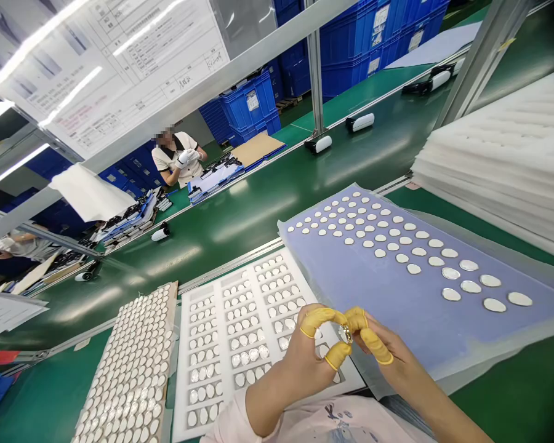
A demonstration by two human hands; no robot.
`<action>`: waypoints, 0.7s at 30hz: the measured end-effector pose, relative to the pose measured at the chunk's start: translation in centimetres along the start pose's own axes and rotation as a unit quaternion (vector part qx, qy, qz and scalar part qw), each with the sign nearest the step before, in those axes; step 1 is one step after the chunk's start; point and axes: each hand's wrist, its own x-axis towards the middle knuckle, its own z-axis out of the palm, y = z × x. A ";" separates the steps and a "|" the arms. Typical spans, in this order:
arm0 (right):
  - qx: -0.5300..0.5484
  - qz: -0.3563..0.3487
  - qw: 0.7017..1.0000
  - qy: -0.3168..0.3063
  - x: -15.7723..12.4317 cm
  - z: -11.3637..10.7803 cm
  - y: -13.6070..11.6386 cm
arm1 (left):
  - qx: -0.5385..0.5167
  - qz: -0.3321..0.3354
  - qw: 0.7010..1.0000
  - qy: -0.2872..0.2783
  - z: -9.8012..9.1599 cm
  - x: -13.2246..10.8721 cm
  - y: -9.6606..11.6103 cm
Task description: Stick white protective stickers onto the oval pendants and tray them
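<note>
My left hand [310, 351] pinches a small oval piece with a shiny gold-coloured rim [346, 334] between thumb and forefinger. Opposite it, the fingers of my right hand [382, 343] close on the same piece. Yellow finger cots cover several fingertips on both hands. Below them lies a white foam tray [224, 289] with rows of white oval pieces in its slots, partly hidden by my hands. On the right, a bluish-purple sheet [351, 289] carries spaced-out white ovals [413, 269]. To the left, a board [129, 363] is packed closely with similar ovals.
Beyond the bench runs a green conveyor belt [240, 203] carrying black-and-white devices [361, 122]. White foam sheets [503, 154] are stacked at right. A metal post [314, 80] and a document panel [120, 61] stand ahead. Across the belt sits a co-worker [180, 157] in white gloves.
</note>
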 end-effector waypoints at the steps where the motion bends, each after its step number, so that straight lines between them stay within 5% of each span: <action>1: 0.018 0.017 1.000 -0.019 0.2 0.1 -0.2 | 0.036 0.030 0.999 -0.006 -0.1 0.1 0.0; 8: 0.047 0.059 0.996 -0.042 0.7 0.9 -0.2 | 0.173 0.168 0.970 -0.015 -0.2 -0.3 -1.9; 10: 0.018 0.043 0.999 -0.024 0.6 0.8 0.2 | 0.172 0.162 0.972 0.002 -0.3 -0.6 -2.2; 12: -0.028 0.016 0.999 -0.004 0.3 0.6 0.5 | 0.127 0.076 0.988 0.040 -0.4 -0.8 -2.2; 14: -0.073 -0.004 0.997 -0.002 0.0 0.4 0.8 | 0.013 -0.083 0.995 0.046 -0.6 -0.6 -1.8; 17: -0.116 -0.011 0.993 -0.020 -0.3 0.4 0.7 | -0.180 -0.276 0.944 -0.028 -0.9 0.1 -1.0; 21: -0.144 -0.004 0.988 -0.050 -0.3 0.6 0.2 | -0.231 -0.333 0.913 -0.039 -1.4 0.7 -0.3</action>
